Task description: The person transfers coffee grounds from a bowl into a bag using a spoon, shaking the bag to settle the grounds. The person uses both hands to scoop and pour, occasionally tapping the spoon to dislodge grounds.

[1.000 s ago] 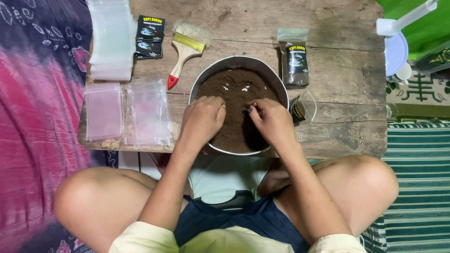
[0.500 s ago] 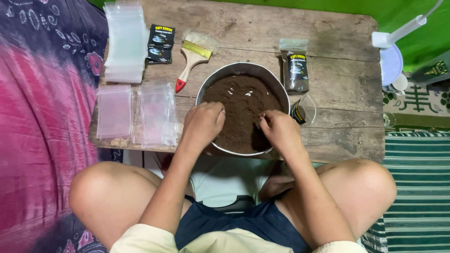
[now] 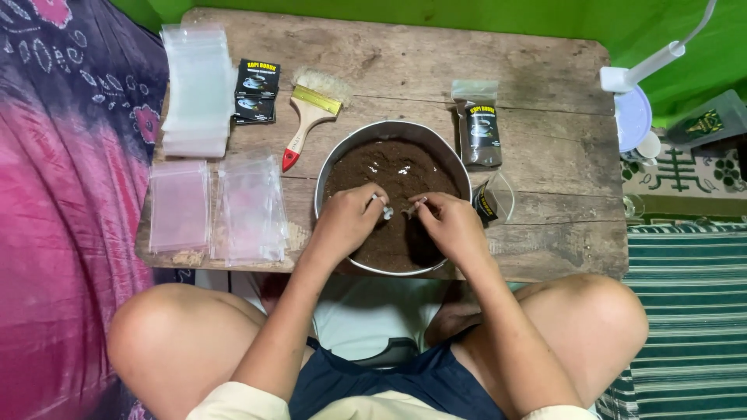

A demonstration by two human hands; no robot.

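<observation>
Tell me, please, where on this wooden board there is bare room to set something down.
The wooden board is bare along its far edge, beyond the paintbrush and filled packet, and at the right end past that packet. The left side is crowded with clear bags; both hands occupy the bowl.

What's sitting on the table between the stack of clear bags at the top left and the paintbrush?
Two small black packets lie between the stack of clear bags and the paintbrush, flat on the wooden table. The head view shows this.
</observation>
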